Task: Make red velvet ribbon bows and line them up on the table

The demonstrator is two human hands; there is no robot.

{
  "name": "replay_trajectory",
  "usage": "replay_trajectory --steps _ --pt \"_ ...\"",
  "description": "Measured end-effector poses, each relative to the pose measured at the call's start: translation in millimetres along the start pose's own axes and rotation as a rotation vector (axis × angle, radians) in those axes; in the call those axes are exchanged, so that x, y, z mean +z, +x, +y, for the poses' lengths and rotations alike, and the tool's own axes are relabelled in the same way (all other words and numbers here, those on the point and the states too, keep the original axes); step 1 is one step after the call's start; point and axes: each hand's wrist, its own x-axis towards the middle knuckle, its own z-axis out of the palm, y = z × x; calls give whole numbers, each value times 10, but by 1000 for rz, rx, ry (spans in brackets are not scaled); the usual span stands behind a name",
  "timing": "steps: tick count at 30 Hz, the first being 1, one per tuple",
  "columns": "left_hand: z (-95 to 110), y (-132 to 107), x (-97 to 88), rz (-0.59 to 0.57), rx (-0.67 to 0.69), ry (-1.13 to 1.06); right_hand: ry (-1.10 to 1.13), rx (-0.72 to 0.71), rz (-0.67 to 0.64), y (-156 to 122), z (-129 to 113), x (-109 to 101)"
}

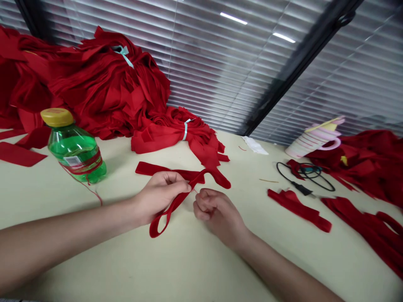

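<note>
My left hand (160,191) pinches a narrow red fabric strip (222,179) between thumb and fingers, near its middle. The strip is folded into bow-like loops, one hanging below the hand and one reaching out to the right. Close beside it, my right hand (218,214) is closed in a fist on a thin red thread (194,190), which runs taut from the strip. The thread's end inside the fist is hidden. Another red strip (147,168) lies flat on the table just behind the left hand. To the left stands a green bottle (78,151) with red thread wound around it.
Large tied bundles of red fabric (107,84) fill the back left, with a smaller bundle (176,130) in front. On the right are a pale cup (311,140), a black cable (299,186), red strips (299,209) and a red fabric heap (371,163). Window blinds (204,63) rise behind the table.
</note>
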Motion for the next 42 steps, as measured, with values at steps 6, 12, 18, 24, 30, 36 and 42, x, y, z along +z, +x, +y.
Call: replay_trajectory --steps 6,12,18,24,30,36,42 --pt "38 -37 -18 -238 59 26 96 122 -278 74 -4 -142" --pt "17 -160 -38 -441 196 227 -19 192 -486 175 -12 -465" --pt "-38 -265 10 -551 507 561 -261 182 -614 116 -161 -496" --pt "-111 -257 46 -412 711 921 -585 -74 -408 -39 -276 -255" --pt "-164 -185 29 -267 705 969 -1188 -774 -227 -150 -152 -96" --pt "-191 -140 24 -199 661 929 -1382 -962 -191 -147 -3 -65" --pt "-212 -139 48 -159 659 912 -1244 -825 23 -79 0 -104"
